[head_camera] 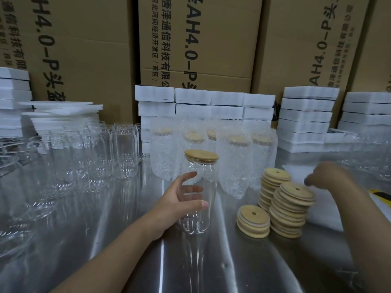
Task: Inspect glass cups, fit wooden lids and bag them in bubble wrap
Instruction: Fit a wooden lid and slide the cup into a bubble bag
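One clear glass cup [197, 199], wooden lid [201, 156] fitted, in left grip [179, 199]; right grip [325, 174] blurred, state unclear

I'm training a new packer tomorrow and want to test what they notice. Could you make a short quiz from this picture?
1. True or false: the glass cup held by the left hand already has a wooden lid on it.
2. Where do the loose lid stacks sit relative to the held cup? A) to its left B) to its right C) behind the foam blocks
3. Fill in: the finished cups behind the held one are wrapped in ______ bags.

Key
1. True.
2. B, on the steel table, below the blurred right hand.
3. Bubble wrap.
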